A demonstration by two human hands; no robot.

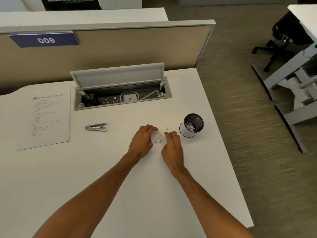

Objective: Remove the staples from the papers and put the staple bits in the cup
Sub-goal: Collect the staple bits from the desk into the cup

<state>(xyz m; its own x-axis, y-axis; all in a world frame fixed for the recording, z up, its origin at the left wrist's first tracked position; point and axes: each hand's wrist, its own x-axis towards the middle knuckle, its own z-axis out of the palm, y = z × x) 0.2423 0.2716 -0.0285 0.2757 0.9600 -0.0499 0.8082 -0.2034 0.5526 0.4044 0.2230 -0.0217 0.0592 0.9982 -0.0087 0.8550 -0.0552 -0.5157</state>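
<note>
A small pile of white staple bits [157,139] lies on the white desk [103,169], near a black mesh cup [192,125]. The left hand [141,143] and right hand [172,146] cup it, fingers curled round it. A silver staple remover [95,127] lies further left.

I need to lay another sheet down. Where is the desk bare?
Bare: the desk nearer than the papers, and between remover and left hand. Crowded: left hand, right hand, bits and cup sit close together.

papers [48,117] lie left of staple remover [95,126]; cup [191,125] stands far right.
</note>
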